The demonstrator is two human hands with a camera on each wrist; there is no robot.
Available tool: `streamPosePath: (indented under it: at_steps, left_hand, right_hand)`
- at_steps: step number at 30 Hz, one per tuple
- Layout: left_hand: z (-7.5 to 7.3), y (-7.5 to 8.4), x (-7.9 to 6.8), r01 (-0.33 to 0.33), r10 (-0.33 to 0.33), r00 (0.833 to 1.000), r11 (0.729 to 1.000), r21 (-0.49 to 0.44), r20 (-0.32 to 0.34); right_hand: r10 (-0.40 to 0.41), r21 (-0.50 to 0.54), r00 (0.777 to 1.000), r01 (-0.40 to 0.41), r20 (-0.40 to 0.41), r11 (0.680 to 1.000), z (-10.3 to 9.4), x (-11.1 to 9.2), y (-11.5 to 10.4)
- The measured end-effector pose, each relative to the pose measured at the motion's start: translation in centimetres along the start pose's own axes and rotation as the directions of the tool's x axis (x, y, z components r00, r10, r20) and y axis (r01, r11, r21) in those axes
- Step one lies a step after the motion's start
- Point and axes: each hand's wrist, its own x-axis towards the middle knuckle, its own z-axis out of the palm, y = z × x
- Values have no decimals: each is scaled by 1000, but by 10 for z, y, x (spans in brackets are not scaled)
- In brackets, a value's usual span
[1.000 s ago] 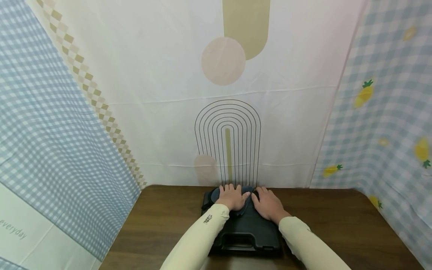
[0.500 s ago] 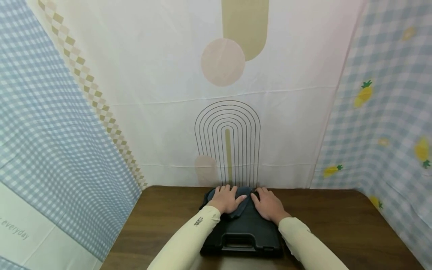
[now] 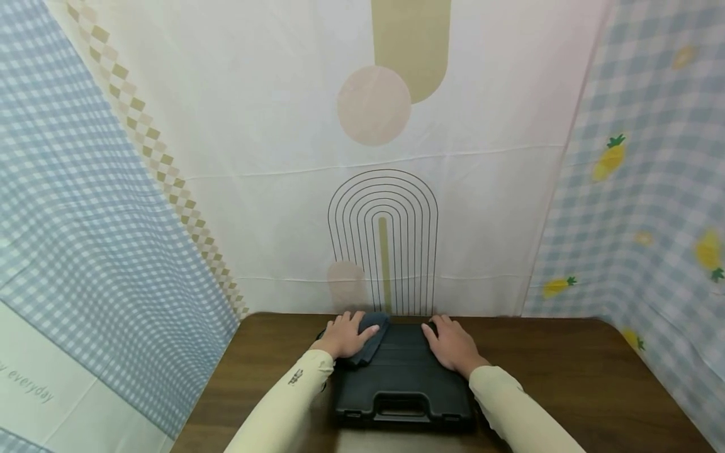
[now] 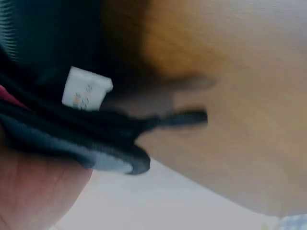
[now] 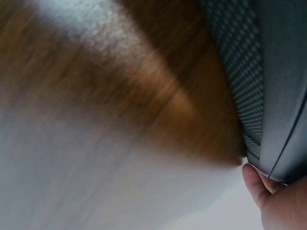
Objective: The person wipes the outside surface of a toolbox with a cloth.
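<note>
A black plastic carrying case point(image 3: 404, 377) lies flat on the table, its handle towards the person. On its far left part is a folded dark blue-grey cloth point(image 3: 378, 327). My left hand point(image 3: 343, 336) presses on this cloth with its fingers extended and thumb spread. In the left wrist view the cloth's edge shows a white label point(image 4: 86, 89) and a dark loop point(image 4: 184, 118) sticking out. My right hand point(image 3: 452, 343) holds the far right corner of the case, thumb on the lid and fingers over the edge. The right wrist view shows fingertips at the case's textured side point(image 5: 242, 81).
The brown wooden table point(image 3: 544, 365) ends at a hanging white cloth backdrop point(image 3: 272, 226) just behind the case. Checked blue cloth point(image 3: 640, 207) hangs along the right side and more along the left.
My left hand has slid left across the lid with the cloth, from near the middle to the far left corner. The right hand stays at its corner.
</note>
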Motion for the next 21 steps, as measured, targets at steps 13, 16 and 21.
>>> streamPosePath:
  at_steps: [13,16,21]
  left_hand:
    - [9,-19,-18,48,-75,996,875,-481,-39]
    - [8,-17,-20,54,-78,997,869,-492,-28]
    - [7,-13,-23,56,-80,996,868,-493,-27]
  right_hand:
    - [4,-2,1000,-4,5,1000,0,0,-2]
    - [8,-7,1000,-8,3,1000,0,0,-2]
    - [10,-4,1000,-10,-9,1000,1,0,-2]
